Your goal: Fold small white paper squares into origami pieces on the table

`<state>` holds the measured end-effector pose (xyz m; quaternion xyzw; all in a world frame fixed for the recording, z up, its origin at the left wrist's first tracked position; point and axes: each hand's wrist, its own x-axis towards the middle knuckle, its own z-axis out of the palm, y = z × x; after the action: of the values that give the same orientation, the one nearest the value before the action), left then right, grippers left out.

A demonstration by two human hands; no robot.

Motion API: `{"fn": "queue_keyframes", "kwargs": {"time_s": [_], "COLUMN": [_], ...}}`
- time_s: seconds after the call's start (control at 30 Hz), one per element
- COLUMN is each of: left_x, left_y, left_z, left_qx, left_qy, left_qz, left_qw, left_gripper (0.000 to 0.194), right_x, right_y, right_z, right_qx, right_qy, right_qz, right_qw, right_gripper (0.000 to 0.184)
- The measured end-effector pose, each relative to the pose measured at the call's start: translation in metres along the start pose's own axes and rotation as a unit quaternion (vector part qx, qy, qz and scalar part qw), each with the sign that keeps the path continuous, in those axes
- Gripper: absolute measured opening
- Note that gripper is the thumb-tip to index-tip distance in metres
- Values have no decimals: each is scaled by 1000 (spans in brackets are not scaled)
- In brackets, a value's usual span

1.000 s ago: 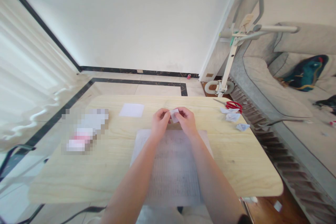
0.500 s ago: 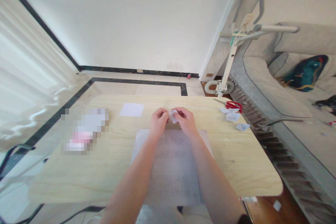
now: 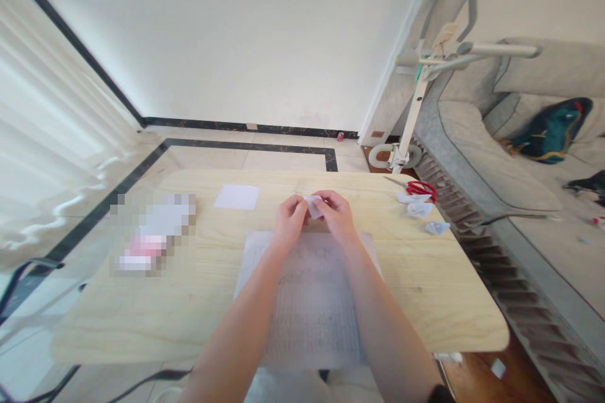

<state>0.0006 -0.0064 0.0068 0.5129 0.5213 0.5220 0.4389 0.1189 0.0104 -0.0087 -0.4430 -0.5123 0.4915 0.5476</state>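
Between my two hands is a small folded piece of white paper [image 3: 313, 206], held just above the table. My left hand [image 3: 290, 219] pinches its left side with thumb and fingers. On the right side, my right hand [image 3: 336, 213] grips it, fingers curled behind and thumb in front. Some fingertips are hidden by the paper and the hands. Under my forearms lies a large printed sheet [image 3: 314, 302]. A flat white paper sheet [image 3: 237, 197] rests to the left of my hands. Several folded paper pieces [image 3: 418, 210] lie at the right.
Red-handled scissors [image 3: 420, 189] lie by the folded papers near the right edge of the wooden table [image 3: 212, 315]. A blurred-out white and pink object [image 3: 158, 233] is at the left. Beyond the table stand exercise equipment [image 3: 414, 104] and a grey sofa [image 3: 482, 157].
My left hand has shifted slightly to the right, closer to my right hand. The folded paper between them has turned a little and sits slightly higher.
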Motion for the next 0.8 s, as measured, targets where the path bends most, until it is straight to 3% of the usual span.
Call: {"fn": "queue_keyframes", "kwargs": {"time_s": [0.33,0.8], "left_x": [3,0], "left_y": [-3,3], "left_z": [-3,-1], "left_qx": [31,-6], "left_qy": [36,21], "left_qz": [26,-3], "left_qw": [999,1000], "left_gripper": [21,26], "right_x": [-2,0], "right_y": [-5,3], "right_z": [2,2], "right_qx": [-2,-52], "right_qy": [-54,-22], "right_qz": [10,-18], "right_qw": [998,998], "right_gripper": [16,21]}}
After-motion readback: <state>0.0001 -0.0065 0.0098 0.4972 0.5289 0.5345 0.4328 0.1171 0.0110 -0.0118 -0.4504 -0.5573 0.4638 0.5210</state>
